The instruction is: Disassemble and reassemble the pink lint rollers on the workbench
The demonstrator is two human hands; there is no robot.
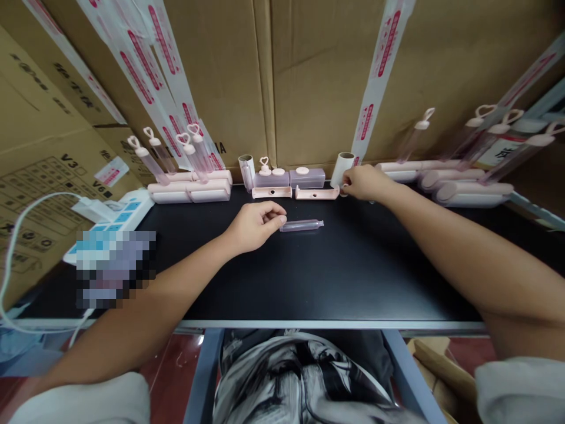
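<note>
Clear pink tube (301, 225), blk table (335, 277), pink-printed wht tape (378, 76)

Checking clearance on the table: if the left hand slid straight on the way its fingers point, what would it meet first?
Most likely the clear tube, lying just beyond the left hand fingertips.

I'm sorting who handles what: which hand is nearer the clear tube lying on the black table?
Left. The left hand touches the clear tube at its end; the right hand is farther back, at a white roll.
</note>
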